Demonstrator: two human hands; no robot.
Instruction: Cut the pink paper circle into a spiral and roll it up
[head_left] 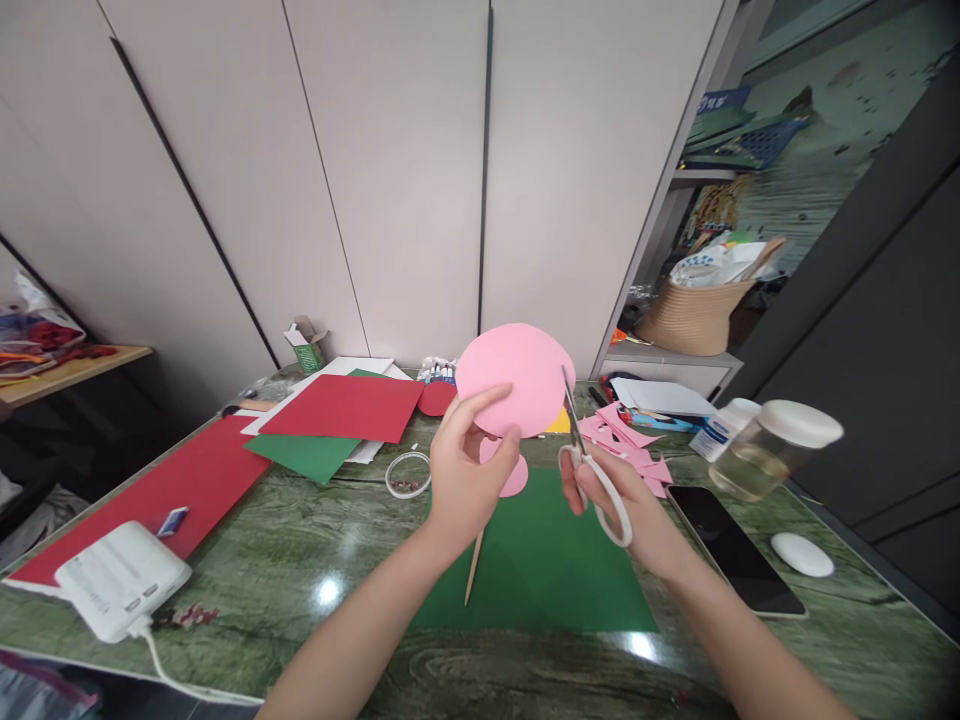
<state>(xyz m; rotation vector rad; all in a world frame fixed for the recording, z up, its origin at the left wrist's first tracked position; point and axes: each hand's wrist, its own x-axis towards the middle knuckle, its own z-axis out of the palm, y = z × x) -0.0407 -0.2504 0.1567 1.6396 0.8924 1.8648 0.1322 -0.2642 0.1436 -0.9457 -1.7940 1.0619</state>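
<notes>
Left hand (463, 482) grip: closed on pink disc (517, 370), largely rounded. Right hand (643, 510) grip: closed on scissors (575, 428), at its 3 o'clock edge, apparently untrimmed. Scraps (628, 452): 4 o'clock.

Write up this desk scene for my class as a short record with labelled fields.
Left hand: grips a large, rounded pink sheet
Right hand: holds white-handled scissors, blades at that sheet's right edge
Below the hands: green sheet, smaller pink piece, pointed stick
Right side: pink offcuts, dark-screened phone, white-lidded container
Left side: tape roll, stacked red sheet, white device with cable
Surface: green, wood-patterned tabletop
</notes>
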